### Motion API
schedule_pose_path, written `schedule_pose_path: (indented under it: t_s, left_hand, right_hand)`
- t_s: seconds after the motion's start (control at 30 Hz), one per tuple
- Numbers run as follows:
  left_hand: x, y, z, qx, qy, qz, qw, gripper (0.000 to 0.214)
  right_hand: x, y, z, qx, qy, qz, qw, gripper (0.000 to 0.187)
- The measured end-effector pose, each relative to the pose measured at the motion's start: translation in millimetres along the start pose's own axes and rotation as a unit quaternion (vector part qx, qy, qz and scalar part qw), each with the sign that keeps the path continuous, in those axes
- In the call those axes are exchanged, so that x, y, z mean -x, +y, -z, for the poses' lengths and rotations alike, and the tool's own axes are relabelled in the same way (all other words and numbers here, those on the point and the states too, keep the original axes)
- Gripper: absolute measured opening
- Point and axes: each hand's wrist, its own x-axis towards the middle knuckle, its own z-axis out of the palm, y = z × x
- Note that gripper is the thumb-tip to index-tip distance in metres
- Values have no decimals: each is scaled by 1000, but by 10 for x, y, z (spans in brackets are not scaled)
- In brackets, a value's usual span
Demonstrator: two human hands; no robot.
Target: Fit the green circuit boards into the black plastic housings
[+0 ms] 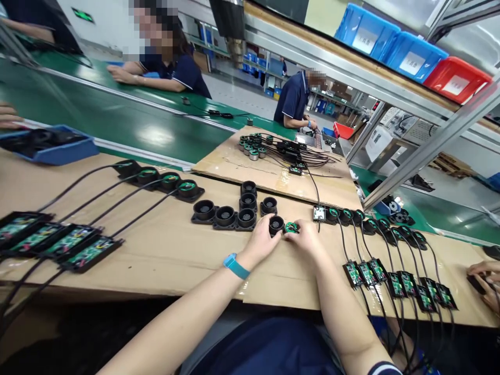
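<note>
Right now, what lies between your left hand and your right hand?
Head view: a black housing held by the left hand and a green-ringed part by the right hand.

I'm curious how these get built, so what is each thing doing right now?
Left hand, grip closed on the black housing.
Right hand, pinching the green ring.
Green ring, beside the black housing, not inside it.
Spare housings, empty, clustered on the cardboard.
Left row, green rings fitted, cables attached.
Blue tray, holding dark parts.
</note>
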Motion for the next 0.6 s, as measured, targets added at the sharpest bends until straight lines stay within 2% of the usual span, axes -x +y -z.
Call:
schedule_pose_path:
  t_s: [0.1, 0.2, 0.3, 0.37, 0.47, 0.53, 0.6]
  left_hand:
    - [1, -12, -2, 0, 1, 8, 1000, 47]
    - [-2, -34, -16, 2, 9, 10, 1000, 51]
    - [-15, -55, -36, 10, 16, 26, 999, 57]
    - [-25, -61, -42, 9, 20, 27, 999, 54]
    - [-35, -53, -32, 5, 26, -12, 1000, 49]
    - [-38, -37, -19, 5, 27, -51, 998, 49]
    - [-37, -17, -8, 4, 21, -85, 996, 50]
  right_hand:
    - [-10, 69, -161, -50, 44, 42, 997, 52]
    - [10, 159, -249, -101, 52, 82, 990, 53]
    - [4, 223, -263, -139, 65, 55, 987, 50]
    - [13, 241, -232, -174, 99, 12, 980, 48]
    - [85, 204, -153, -255, 180, -17, 950, 58]
    - [157, 129, -112, -284, 221, 16, 933, 60]
    - [220, 32, -104, -272, 242, 70, 929, 54]
